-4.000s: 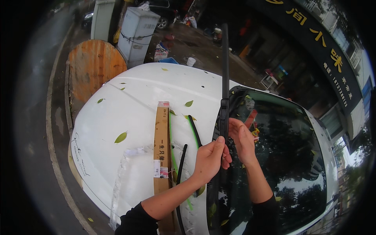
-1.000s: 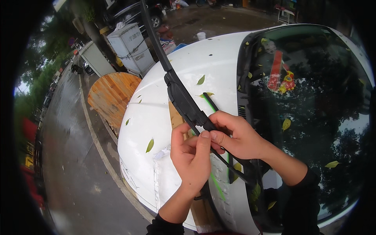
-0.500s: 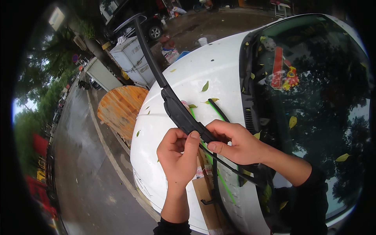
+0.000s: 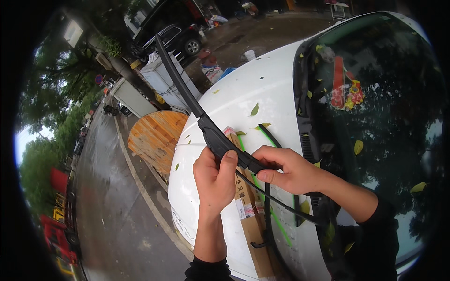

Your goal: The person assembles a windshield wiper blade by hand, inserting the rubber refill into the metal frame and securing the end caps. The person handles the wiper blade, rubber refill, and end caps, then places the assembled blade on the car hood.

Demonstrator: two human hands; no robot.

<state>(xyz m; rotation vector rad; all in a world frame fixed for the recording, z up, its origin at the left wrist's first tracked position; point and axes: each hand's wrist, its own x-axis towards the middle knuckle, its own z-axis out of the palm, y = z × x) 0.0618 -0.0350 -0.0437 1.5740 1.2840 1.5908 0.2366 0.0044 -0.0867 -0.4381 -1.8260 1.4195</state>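
A black wiper blade [image 4: 180, 86] slants across the white car hood [image 4: 225, 103], raised above it. My left hand [image 4: 214, 180] pinches the blade at its thick middle housing, thumb on top. Just to the right, my right hand [image 4: 288, 171] grips the same blade below the housing between thumb and fingers. A thin black wiper arm [image 4: 281, 202] runs from under my hands toward the windshield base; its joint with the blade is hidden by my fingers. Beneath, a long brown cardboard box [image 4: 253, 234] lies on the hood beside black strips with green edging [image 4: 269, 136].
The windshield [image 4: 370, 126] rises at the right, with fallen leaves on it. A round wooden board [image 4: 157, 140] stands beyond the hood's left edge, near a white cabinet [image 4: 166, 82]. A wet road runs along the left. A dark car [image 4: 180, 40] is parked at the far side.
The view has shifted slightly, so the scene sits further right and lower. My left hand's fingers have closed more around the blade's housing. My right hand keeps its grip.
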